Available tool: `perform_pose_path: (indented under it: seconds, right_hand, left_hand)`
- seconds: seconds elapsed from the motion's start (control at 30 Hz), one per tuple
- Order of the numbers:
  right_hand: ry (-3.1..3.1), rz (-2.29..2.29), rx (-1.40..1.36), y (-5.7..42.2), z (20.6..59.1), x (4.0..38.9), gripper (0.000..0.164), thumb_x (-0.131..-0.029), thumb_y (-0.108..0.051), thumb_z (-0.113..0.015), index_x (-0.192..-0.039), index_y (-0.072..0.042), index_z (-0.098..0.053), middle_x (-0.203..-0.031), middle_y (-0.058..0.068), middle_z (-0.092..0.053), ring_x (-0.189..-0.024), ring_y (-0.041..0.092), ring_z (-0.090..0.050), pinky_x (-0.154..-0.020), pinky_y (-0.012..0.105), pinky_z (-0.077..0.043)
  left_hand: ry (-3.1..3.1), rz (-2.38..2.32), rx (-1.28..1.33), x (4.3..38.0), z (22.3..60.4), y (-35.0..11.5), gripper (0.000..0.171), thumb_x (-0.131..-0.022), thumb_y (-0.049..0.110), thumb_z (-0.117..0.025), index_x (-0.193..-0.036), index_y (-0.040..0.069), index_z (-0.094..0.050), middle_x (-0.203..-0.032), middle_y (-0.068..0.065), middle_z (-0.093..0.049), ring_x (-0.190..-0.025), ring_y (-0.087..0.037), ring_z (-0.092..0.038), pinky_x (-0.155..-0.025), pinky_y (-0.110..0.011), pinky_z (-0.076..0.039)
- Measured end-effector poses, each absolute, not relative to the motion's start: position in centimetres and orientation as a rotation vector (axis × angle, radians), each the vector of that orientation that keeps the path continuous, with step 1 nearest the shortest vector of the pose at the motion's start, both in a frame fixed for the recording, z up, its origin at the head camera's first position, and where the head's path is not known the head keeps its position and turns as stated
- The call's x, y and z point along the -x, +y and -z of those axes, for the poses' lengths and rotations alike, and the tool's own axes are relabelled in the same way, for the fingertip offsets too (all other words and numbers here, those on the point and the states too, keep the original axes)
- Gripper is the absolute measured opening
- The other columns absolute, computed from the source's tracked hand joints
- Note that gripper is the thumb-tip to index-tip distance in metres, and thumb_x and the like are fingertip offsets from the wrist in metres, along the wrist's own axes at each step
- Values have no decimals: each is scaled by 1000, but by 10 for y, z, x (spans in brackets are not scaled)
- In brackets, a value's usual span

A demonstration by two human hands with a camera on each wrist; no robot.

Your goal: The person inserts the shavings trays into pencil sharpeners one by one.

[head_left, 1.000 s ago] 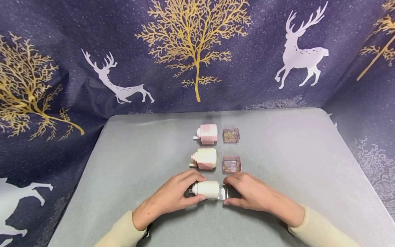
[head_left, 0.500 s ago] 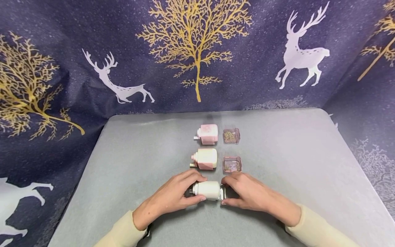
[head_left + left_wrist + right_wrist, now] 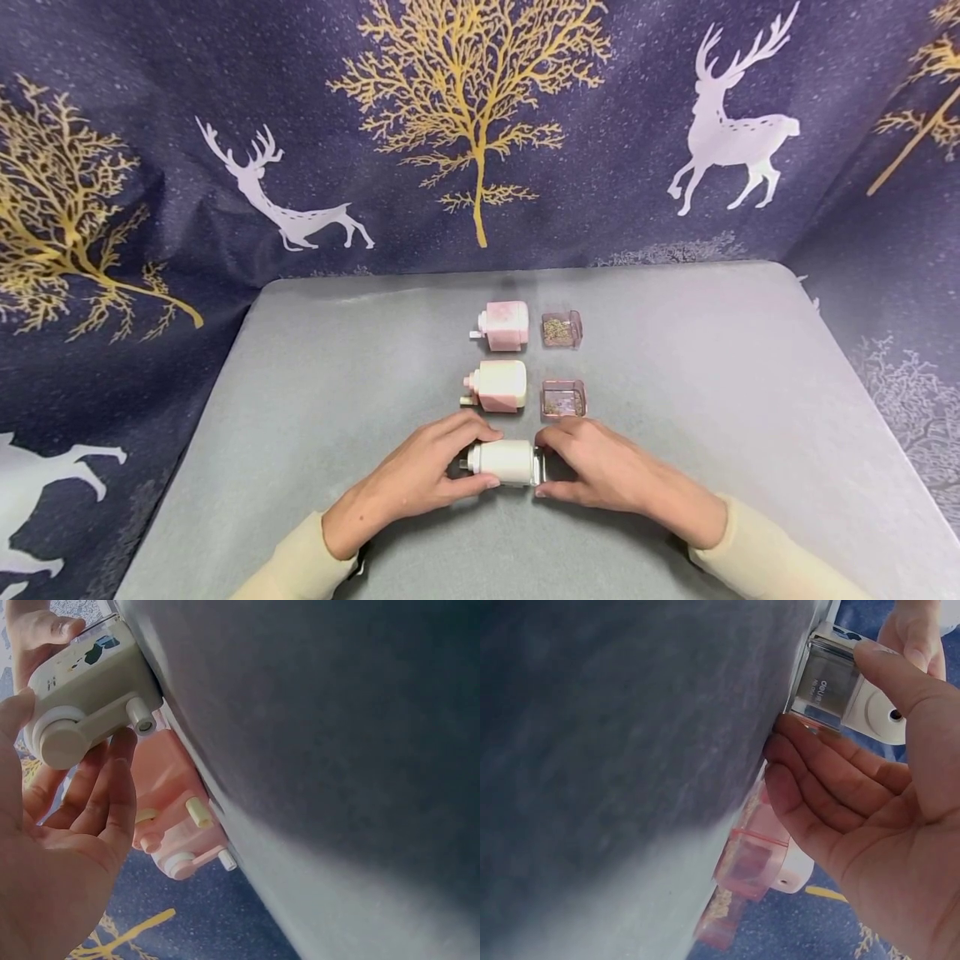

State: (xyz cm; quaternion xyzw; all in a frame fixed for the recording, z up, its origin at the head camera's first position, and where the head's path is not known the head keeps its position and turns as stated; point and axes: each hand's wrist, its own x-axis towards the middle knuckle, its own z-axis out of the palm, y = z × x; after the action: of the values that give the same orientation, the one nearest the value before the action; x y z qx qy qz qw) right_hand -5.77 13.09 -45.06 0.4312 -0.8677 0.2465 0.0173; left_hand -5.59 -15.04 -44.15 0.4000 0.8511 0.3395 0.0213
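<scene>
A white hand-crank pencil sharpener [image 3: 506,462] lies on the grey table, its crank side to the left. My left hand [image 3: 420,467] grips its body, thumb on the near side and fingers on the far side. The crank handle [image 3: 112,720] shows in the left wrist view. At the other end, my right hand [image 3: 611,471] pinches the clear shavings drawer [image 3: 829,679] between thumb and fingers. The drawer is mostly inside the body, with a narrow strip visible in the head view. A round pencil hole [image 3: 895,715] faces the right hand.
Beyond the hands lie a cream-and-pink sharpener [image 3: 502,385] and a pink sharpener [image 3: 507,325]. To their right sit two separate pink see-through drawers, the nearer drawer [image 3: 582,400] and the farther drawer [image 3: 577,329], with shavings inside. A patterned dark cloth [image 3: 420,217] hangs behind the table [image 3: 697,358].
My right hand has moved a little left, pushing the clear drawer farther into the white sharpener; less of it sticks out. My left hand keeps its hold in the same place.
</scene>
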Motion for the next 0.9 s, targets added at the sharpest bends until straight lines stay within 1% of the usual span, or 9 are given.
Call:
perform_pose_path:
  seconds: [0.13, 0.3, 0.47, 0.73, 0.9]
  right_hand:
    - [-2687, -776, -1352, 130, 450, 58, 48, -76, -44, -80, -103, -6, -67, -92, -1, -65, -78, 9, -60, -68, 25, -54]
    - [-2704, -760, -1344, 129, 450, 58, 48, -75, -44, -80, -102, -7, -67, -91, -3, -63, -77, 6, -58, -66, 24, -54]
    - [-2712, -752, -1340, 127, 451, 58, 48, -75, -45, -80, -103, -8, -67, -91, -3, -63, -77, 6, -58, -66, 22, -53]
    - [-2712, -719, -1337, 123, 451, 59, 46, -75, -48, -79, -99, -11, -66, -88, -5, -62, -77, 5, -55, -66, 24, -53]
    - [-2692, -729, -1342, 121, 450, 60, 45, -74, -47, -80, -97, -12, -65, -86, -5, -61, -75, 5, -54, -64, 24, -52]
  left_hand:
    - [2639, -1057, -1258, 56, 441, -150, 42, -88, 46, -68, -124, 26, -58, -120, 16, -52, -99, 1, -52, -83, -23, -49]
    - [2638, -1051, -1260, 56, 441, -150, 43, -88, 45, -70, -124, 26, -58, -121, 16, -53, -101, 0, -52, -83, -25, -50]
    - [2633, -1053, -1236, 56, 441, -150, 42, -88, 44, -70, -124, 27, -58, -121, 18, -52, -101, 1, -52, -83, -24, -50]
    - [2633, -1055, -1246, 56, 442, -150, 42, -88, 45, -69, -123, 27, -58, -121, 17, -52, -101, 1, -52, -84, -24, -49]
    - [2632, -1075, -1267, 56, 442, -149, 43, -87, 45, -70, -123, 25, -59, -120, 14, -54, -102, 0, -53, -84, -26, -50]
